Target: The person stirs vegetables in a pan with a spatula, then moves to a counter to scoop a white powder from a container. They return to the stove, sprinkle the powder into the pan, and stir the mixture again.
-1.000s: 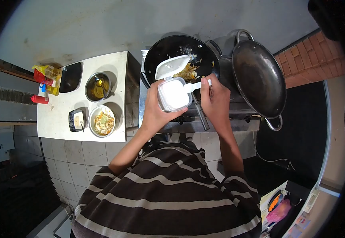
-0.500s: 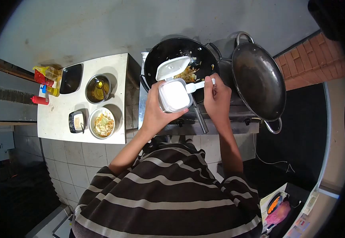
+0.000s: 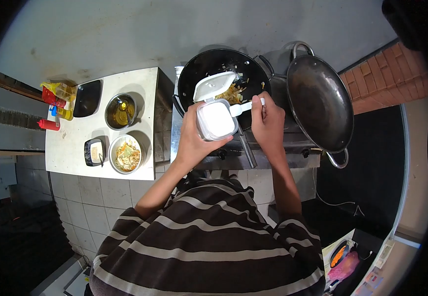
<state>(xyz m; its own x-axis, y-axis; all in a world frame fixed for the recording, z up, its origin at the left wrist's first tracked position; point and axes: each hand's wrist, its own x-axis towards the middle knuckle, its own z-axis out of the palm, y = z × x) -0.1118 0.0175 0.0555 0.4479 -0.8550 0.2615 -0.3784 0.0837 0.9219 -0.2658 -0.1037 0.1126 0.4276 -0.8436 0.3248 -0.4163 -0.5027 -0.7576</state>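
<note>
My left hand (image 3: pixel 190 139) is wrapped round a small clear container (image 3: pixel 205 132) filled with white powder (image 3: pixel 217 120). Its hinged white lid (image 3: pixel 215 86) stands raised on the wok side. Between the fingertips of my right hand (image 3: pixel 268 118) is the handle of a small white spoon (image 3: pixel 248 106), its bowl at the container's right rim. Both hands are over the near side of a black wok (image 3: pixel 194 64), where chopped, browned food (image 3: pixel 233 93) lies. A utensil with a grey handle (image 3: pixel 248 150) leans out of the wok, below and between my hands.
A large empty wok (image 3: pixel 317 98) stands tilted at the right. On the white table (image 3: pixel 76 148) at left are a steel bowl with yellow liquid (image 3: pixel 120 111), a bowl of shredded food (image 3: pixel 126 154), a black dish (image 3: pixel 94 152), a black tray (image 3: pixel 87 98) and a red bottle (image 3: pixel 49 125).
The spoon and my right hand have shifted very slightly left and down, towards the container. The left hand holds the container almost still; the whole view has moved slightly.
</note>
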